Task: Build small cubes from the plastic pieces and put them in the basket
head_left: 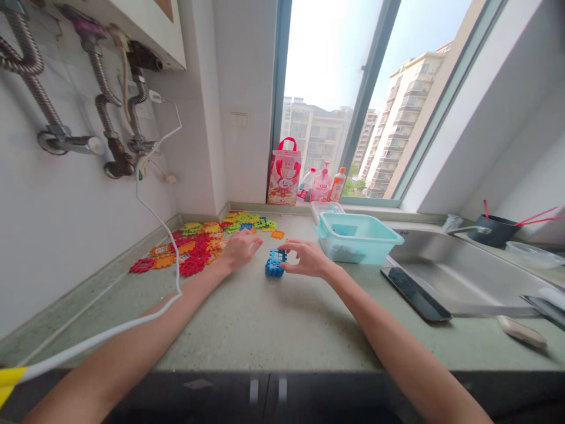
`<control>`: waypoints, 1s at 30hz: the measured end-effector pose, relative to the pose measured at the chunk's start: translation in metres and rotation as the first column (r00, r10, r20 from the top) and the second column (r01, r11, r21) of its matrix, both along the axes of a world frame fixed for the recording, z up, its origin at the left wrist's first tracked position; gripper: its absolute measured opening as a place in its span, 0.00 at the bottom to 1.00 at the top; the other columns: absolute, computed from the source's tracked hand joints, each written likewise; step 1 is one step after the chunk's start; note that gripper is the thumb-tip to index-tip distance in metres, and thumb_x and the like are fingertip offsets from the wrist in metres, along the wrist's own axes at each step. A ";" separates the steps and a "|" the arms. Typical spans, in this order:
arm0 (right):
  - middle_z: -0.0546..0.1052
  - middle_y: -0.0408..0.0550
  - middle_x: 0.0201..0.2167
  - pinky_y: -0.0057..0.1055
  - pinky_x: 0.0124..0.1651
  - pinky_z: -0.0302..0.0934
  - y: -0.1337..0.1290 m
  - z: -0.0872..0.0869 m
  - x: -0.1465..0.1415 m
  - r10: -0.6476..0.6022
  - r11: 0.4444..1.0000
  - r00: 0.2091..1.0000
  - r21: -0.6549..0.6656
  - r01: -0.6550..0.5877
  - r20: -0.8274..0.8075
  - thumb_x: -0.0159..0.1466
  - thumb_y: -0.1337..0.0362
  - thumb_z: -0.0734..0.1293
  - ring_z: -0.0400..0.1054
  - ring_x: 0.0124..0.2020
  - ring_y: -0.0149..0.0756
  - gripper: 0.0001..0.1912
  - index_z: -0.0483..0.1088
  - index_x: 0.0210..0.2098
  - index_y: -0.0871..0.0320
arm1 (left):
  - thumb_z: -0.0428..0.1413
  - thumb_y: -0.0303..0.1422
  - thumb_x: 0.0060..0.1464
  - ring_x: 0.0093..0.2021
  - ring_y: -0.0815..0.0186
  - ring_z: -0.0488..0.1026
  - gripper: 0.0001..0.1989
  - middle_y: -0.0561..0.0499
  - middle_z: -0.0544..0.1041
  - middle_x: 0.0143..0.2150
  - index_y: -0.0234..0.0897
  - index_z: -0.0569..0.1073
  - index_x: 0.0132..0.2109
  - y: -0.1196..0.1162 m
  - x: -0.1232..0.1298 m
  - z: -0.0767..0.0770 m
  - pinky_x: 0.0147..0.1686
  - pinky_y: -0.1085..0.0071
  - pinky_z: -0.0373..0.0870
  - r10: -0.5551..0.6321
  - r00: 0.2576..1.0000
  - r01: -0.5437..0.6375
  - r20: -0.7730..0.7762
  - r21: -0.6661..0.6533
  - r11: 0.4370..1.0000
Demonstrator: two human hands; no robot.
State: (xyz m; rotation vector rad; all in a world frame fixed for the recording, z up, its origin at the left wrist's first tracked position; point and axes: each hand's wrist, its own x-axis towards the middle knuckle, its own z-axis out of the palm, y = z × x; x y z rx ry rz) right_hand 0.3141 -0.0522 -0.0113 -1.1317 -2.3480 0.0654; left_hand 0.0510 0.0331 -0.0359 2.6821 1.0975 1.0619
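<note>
On the counter stands a small box-like build of blue interlocking plastic pieces (274, 270), with square openings in its sides. My right hand (306, 259) grips its right side, thumb and forefinger curved around a piece. To the left of the build, my left hand (241, 250) hovers with fingers loosely apart and nothing visible in them. It is nearest to the heap of flat notched building pieces (194, 259) in red, orange, yellow and green, and partly hides it. A single orange piece (278, 234) lies behind the build.
A light-blue plastic tub (364, 235) stands right of my right hand, its contents unclear. Beyond are a black phone-like slab (415, 294) and a steel sink (463, 271). A white cable (145, 318) crosses above my left forearm. Bottles (322, 185) line the windowsill.
</note>
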 end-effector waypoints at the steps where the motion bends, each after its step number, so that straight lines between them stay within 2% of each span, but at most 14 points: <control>1: 0.82 0.48 0.47 0.32 0.48 0.70 0.001 -0.002 0.000 0.014 1.000 1.000 -0.024 -0.014 0.006 0.63 0.55 0.73 0.77 0.46 0.38 0.22 0.77 0.56 0.53 | 0.46 0.44 0.72 0.51 0.53 0.75 0.22 0.45 0.83 0.44 0.41 0.83 0.45 0.003 -0.005 -0.002 0.59 0.54 0.66 0.031 0.997 -0.029 -0.070 0.039 0.999; 3: 0.82 0.49 0.48 0.33 0.48 0.71 0.002 -0.006 -0.001 0.032 0.997 0.999 -0.071 -0.030 0.036 0.64 0.55 0.73 0.77 0.47 0.40 0.22 0.77 0.56 0.53 | 0.46 0.42 0.72 0.51 0.53 0.75 0.21 0.44 0.83 0.44 0.41 0.83 0.46 0.008 -0.011 -0.005 0.57 0.54 0.65 0.078 0.988 -0.069 -0.136 0.072 0.995; 8: 0.82 0.53 0.52 0.36 0.51 0.71 0.003 -0.011 -0.004 0.040 0.989 0.996 -0.148 -0.027 0.082 0.66 0.52 0.72 0.77 0.50 0.43 0.24 0.77 0.58 0.55 | 0.46 0.42 0.72 0.53 0.54 0.74 0.21 0.44 0.82 0.45 0.42 0.83 0.47 0.012 -0.011 -0.008 0.57 0.57 0.65 0.101 0.987 -0.096 -0.123 0.042 0.994; 13: 0.78 0.55 0.58 0.43 0.60 0.67 -0.001 -0.008 -0.005 0.047 0.989 0.996 -0.145 -0.036 0.070 0.64 0.52 0.74 0.74 0.57 0.47 0.36 0.67 0.69 0.52 | 0.48 0.41 0.71 0.53 0.53 0.73 0.19 0.43 0.83 0.46 0.43 0.83 0.47 0.009 -0.010 -0.006 0.58 0.55 0.64 0.083 0.988 -0.083 -0.129 0.002 0.997; 16: 0.76 0.55 0.60 0.43 0.63 0.65 -0.003 -0.009 -0.007 0.065 0.988 0.995 -0.143 -0.054 0.073 0.64 0.53 0.75 0.73 0.59 0.48 0.39 0.64 0.71 0.51 | 0.48 0.40 0.70 0.52 0.53 0.74 0.18 0.43 0.83 0.45 0.43 0.83 0.46 0.011 -0.010 -0.007 0.58 0.55 0.64 0.082 0.987 -0.080 -0.137 0.016 0.997; 23: 0.76 0.52 0.62 0.41 0.65 0.64 0.000 -0.018 -0.013 0.111 0.984 0.985 -0.157 -0.089 0.133 0.65 0.53 0.74 0.71 0.61 0.46 0.36 0.66 0.70 0.45 | 0.48 0.41 0.70 0.52 0.52 0.74 0.19 0.42 0.83 0.45 0.43 0.83 0.46 0.014 -0.010 -0.008 0.57 0.55 0.64 0.145 0.980 -0.139 -0.140 0.054 0.989; 27: 0.80 0.51 0.55 0.39 0.60 0.66 0.004 -0.023 -0.013 0.115 0.988 0.983 -0.118 -0.099 0.140 0.67 0.53 0.73 0.74 0.55 0.45 0.31 0.69 0.68 0.46 | 0.45 0.39 0.71 0.52 0.54 0.74 0.21 0.43 0.83 0.44 0.41 0.82 0.45 0.012 -0.012 -0.007 0.56 0.55 0.63 0.182 0.955 -0.164 -0.236 0.097 0.982; 30: 0.81 0.50 0.51 0.36 0.56 0.66 0.008 -0.027 -0.014 0.128 0.989 0.982 -0.087 -0.116 0.139 0.67 0.54 0.73 0.75 0.51 0.43 0.30 0.70 0.67 0.45 | 0.44 0.39 0.72 0.51 0.55 0.75 0.21 0.44 0.83 0.44 0.41 0.82 0.45 0.011 -0.013 -0.005 0.55 0.57 0.63 0.222 0.942 -0.202 -0.252 0.103 0.974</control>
